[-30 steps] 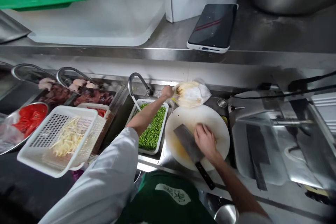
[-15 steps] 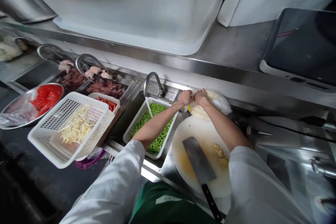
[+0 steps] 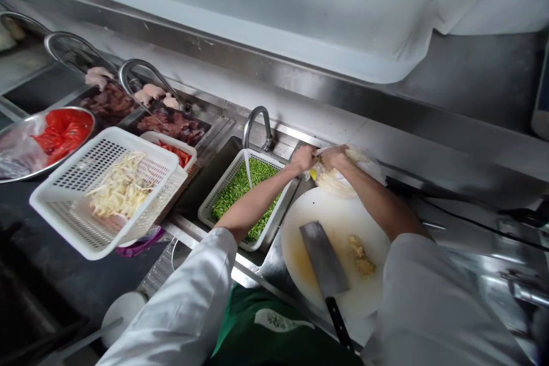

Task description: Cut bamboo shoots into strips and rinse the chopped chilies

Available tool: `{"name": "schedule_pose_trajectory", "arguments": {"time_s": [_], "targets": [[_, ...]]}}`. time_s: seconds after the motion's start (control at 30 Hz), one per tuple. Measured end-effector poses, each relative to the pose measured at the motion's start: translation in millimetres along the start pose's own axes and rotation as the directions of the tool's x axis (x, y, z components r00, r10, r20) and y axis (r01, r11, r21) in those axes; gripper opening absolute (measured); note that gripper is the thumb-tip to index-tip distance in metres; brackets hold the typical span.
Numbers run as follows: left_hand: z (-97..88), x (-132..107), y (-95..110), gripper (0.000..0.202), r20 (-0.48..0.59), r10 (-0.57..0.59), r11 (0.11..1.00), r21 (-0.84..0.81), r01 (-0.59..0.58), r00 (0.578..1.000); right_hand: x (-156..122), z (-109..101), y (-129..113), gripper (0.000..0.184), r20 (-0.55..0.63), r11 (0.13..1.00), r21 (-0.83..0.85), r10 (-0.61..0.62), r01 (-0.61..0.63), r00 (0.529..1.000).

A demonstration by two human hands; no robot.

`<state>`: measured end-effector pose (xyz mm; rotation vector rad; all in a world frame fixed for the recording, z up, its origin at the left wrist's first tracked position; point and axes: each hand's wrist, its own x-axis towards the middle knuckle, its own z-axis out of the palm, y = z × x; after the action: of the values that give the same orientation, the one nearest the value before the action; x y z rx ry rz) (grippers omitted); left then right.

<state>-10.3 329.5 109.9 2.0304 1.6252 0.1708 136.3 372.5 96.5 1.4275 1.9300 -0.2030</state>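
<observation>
Both my hands are at a clear plastic bag (image 3: 369,167) with pale contents, behind the round cutting board (image 3: 300,211). My left hand (image 3: 303,158) is closed on the bag's gathered end. Close beside it, my right hand (image 3: 332,156) is also closed on the bag, its fingers partly hidden. On the board lies a cleaver (image 3: 325,260), its black handle towards me. Knobs of ginger (image 3: 361,255) rest to the right of the blade. Left of the board, water runs from a curved faucet (image 3: 257,120) onto chopped greens (image 3: 257,174) in a white basket (image 3: 206,206).
A white perforated basket (image 3: 55,194) with bean sprouts (image 3: 122,186) stands left, beside a metal bowl of red peppers (image 3: 64,131). Raw meat (image 3: 171,126) fills sinks behind. A steel shelf (image 3: 257,63) holding a large white tub (image 3: 278,11) overhangs the back.
My view has shifted, and the green item on the tub has left it. Both hands stay at the bag, with the right turned slightly. The cleaver and ginger remain on the board.
</observation>
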Motion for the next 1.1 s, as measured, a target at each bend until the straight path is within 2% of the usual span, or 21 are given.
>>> {"name": "schedule_pose_trajectory", "arguments": {"time_s": [0.1,0.23,0.3,0.4,0.53,0.67,0.83,0.9,0.97,1.03,1.1], "targets": [[-0.1,-4,-1,0.036,-0.009,0.028,1.0,-0.014,-0.028,1.0,-15,16,3,0.058,-0.112,1.0,-0.014,-0.03,0.028,0.993],[0.4,-7,1,0.038,-0.012,0.019,1.0,-0.023,-0.019,1.0,-32,36,3,0.047,-0.267,0.996,-0.036,-0.091,0.084,0.959],[-0.6,-7,4,0.038,-0.007,0.018,1.0,-0.013,-0.018,1.0,-34,38,-4,0.05,-0.242,0.998,-0.031,-0.062,0.056,0.968],[-4.3,-9,8,0.038,0.012,0.033,0.999,0.028,-0.034,0.999,-31,33,-19,0.056,-0.145,1.0,0.008,-0.002,0.004,0.989],[-10.2,-14,12,0.039,0.046,0.043,0.997,0.063,-0.046,0.998,-30,22,-27,0.064,-0.128,0.996,0.025,-0.085,0.088,0.988],[-11.9,-13,14,0.037,0.042,0.066,0.997,0.044,-0.068,0.997,-42,21,-8,0.052,-0.163,0.993,-0.001,-0.114,0.115,0.98],[-6.5,-4,19,0.04,0.026,0.069,0.997,0.026,-0.07,0.997,-80,36,28,0.046,-0.313,0.984,-0.093,-0.176,0.154,0.933],[-2.2,-3,21,0.04,0.034,0.081,0.997,0.014,-0.081,0.996,-97,46,39,0.046,-0.375,0.991,-0.087,-0.124,0.099,0.919],[3.1,-4,26,0.039,0.047,0.094,0.995,0.011,-0.094,0.994,-109,55,49,0.046,-0.396,1.0,-0.019,-0.006,-0.002,0.918],[8.3,-6,31,0.038,0.069,0.105,0.994,0.018,-0.107,0.992,-116,63,57,0.046,-0.357,0.994,0.066,0.105,-0.087,0.928],[12.8,-8,37,0.038,0.09,0.115,0.993,0.032,-0.118,0.989,-116,68,63,0.044,-0.321,0.988,0.11,0.139,-0.109,0.937]]}}
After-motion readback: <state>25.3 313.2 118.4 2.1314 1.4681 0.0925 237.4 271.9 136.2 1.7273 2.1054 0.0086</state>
